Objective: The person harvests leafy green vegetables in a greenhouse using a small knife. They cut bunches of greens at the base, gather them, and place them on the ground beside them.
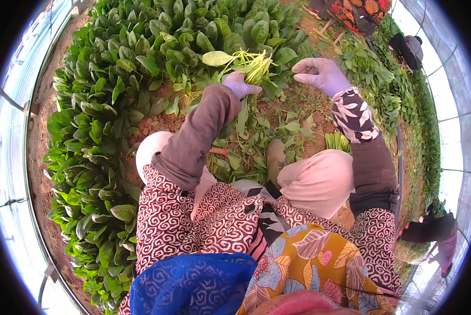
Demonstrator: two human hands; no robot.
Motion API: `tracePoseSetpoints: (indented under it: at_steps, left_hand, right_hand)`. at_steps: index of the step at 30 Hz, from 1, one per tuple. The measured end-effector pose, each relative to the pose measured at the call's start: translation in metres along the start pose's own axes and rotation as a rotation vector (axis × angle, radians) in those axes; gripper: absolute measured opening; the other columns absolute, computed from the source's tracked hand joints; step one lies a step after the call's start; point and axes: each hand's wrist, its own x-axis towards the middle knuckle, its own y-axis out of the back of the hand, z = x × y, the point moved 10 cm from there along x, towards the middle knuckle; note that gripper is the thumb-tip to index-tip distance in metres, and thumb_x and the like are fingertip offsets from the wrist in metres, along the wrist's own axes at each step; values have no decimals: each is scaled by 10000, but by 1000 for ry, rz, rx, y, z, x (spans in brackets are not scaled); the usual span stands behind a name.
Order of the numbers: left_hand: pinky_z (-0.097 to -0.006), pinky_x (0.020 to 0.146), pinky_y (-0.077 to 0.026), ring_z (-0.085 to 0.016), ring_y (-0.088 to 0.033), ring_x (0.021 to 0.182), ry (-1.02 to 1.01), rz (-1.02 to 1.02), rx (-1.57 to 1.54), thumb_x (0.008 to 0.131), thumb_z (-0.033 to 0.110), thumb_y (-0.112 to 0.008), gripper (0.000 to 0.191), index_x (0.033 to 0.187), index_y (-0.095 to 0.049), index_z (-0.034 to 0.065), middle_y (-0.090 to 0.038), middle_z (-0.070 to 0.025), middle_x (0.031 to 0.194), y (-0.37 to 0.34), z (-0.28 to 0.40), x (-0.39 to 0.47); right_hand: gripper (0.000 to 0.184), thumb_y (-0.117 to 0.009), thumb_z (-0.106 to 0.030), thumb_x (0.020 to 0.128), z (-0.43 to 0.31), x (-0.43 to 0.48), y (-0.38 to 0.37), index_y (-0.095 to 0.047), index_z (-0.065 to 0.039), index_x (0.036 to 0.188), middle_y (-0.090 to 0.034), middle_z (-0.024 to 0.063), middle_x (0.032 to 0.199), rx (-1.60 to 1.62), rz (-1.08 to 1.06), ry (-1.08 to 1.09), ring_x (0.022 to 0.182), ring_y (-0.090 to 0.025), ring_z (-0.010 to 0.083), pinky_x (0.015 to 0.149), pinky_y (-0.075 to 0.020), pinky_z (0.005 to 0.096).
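Observation:
My left hand (240, 84), in a thin purple glove, grips a bunch of leafy greens (258, 70) that looks like spinach. Pale stems and cut ends show at the top of the bunch, and one yellowish leaf (216, 58) sticks out to the left. To the right of the bunch, apart from it, my right hand (323, 75) is raised in a matching glove. Its fingers are curved, with a gap to the thumb and nothing visible between them. Loose leaves (239, 161) lie on the soil below, around an orange-red handle-like piece (219, 151), partly hidden by my left sleeve.
Dense standing greens (101, 118) fill the left and far side. A bundle with stems up (337, 141) rests beside my right knee (318, 177). Cut greens (371, 75) lie along a dark hose (400, 157). Other people (410, 51) are at the right, beside plastic greenhouse walls.

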Motion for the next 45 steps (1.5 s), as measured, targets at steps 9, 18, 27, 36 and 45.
tracePoseSetpoints:
  at_steps: [9,18,27,36,45]
  left_hand:
    - [-309,953,-439,-182,-581,1059,62,96,-25,761,146,-794,641,1319,-497,39,-630,-94,1184,-22,7,-8]
    - [-394,854,-501,-328,-624,978,-28,233,440,703,218,-802,603,1239,-548,105,-641,-156,1086,-13,25,-13]
    - [-463,864,-465,-374,-575,1017,18,268,658,691,188,-764,616,1248,-511,117,-606,-163,1110,-12,31,-24]
    - [-583,1105,-184,-344,-595,1023,-82,307,916,769,109,-635,780,1467,-303,214,-652,-125,1093,6,34,-47]
    - [-547,1075,-250,-298,-572,1000,-147,462,873,785,84,-582,709,1445,-339,176,-616,-72,1019,28,41,-67]
  right_hand:
    - [309,-793,-256,758,24,34,-58,-685,4,883,-643,68,693,78,-3,-94,592,-591,142,595,-483,283]
    - [222,-636,-307,909,42,9,-51,-644,-90,863,-646,-49,782,442,-306,-130,580,-539,14,525,-410,168]
    - [219,-625,-297,918,21,-23,-35,-626,-83,866,-638,-15,807,851,-706,53,568,-536,23,511,-408,165]
    - [379,-721,-378,840,45,40,-53,-687,-44,1015,-641,-33,823,395,-241,-77,677,-546,52,636,-456,205]
    - [156,-729,-161,839,-7,74,-83,-689,-15,878,-649,-15,760,222,-45,280,642,-559,75,615,-475,218]
